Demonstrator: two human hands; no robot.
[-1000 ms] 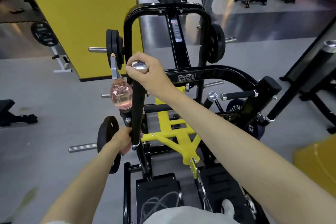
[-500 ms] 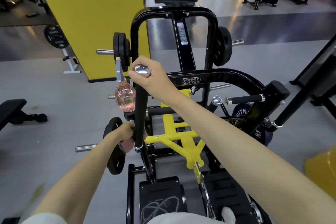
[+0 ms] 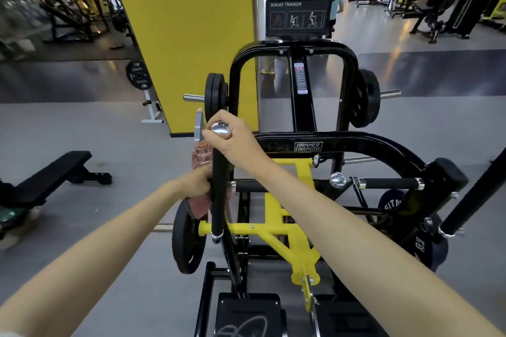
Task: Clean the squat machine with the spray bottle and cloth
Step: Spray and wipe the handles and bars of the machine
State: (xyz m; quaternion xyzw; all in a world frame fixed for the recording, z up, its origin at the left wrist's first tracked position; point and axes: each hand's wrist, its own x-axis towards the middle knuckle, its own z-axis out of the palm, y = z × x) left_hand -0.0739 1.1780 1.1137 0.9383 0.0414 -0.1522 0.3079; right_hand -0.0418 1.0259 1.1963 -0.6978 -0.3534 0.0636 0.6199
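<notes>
The black and yellow squat machine (image 3: 339,142) stands in front of me. Its left upright handle (image 3: 218,200) is black with a chrome end cap. My right hand (image 3: 232,135) grips the top of that handle. A spray bottle (image 3: 201,157) of pink liquid with a grey trigger hangs just left of those fingers; how it is held is hidden. My left hand (image 3: 195,182) grips a pink cloth (image 3: 197,206) wrapped against the handle, about midway down.
Black weight plates (image 3: 189,238) sit on pegs at both sides of the frame. A black bench (image 3: 52,176) stands on the grey floor to the left. A yellow pillar (image 3: 186,35) rises behind. Other machines and people are far back.
My left hand has slid the cloth up the handle, closer to the bottle. My right hand stays at the handle's top. The view has tilted upward.
</notes>
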